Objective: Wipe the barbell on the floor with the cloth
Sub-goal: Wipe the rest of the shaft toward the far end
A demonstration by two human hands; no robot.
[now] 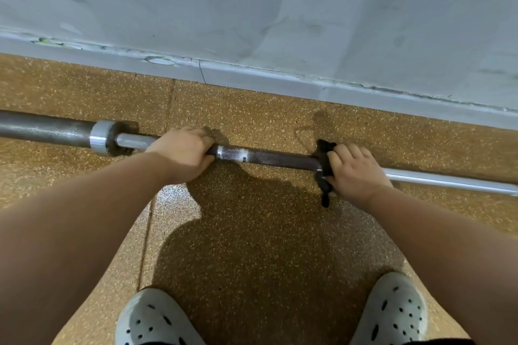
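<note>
A long steel barbell (269, 158) lies on the speckled floor, running from the left edge to the right edge, with a thick sleeve and collar (102, 137) at the left. My left hand (182, 152) grips the shaft just right of the collar. My right hand (356, 169) presses a black cloth (323, 165) wrapped around the shaft further right. The cloth's loose end hangs down onto the floor. Between my hands the shaft looks dark and knurled; right of my right hand it is shiny.
A grey wall with a scuffed skirting (280, 75) runs close behind the barbell. The ochre speckled floor (252, 246) spreads in front. My two feet in pale perforated clogs (157, 319) (392, 314) stand at the bottom edge.
</note>
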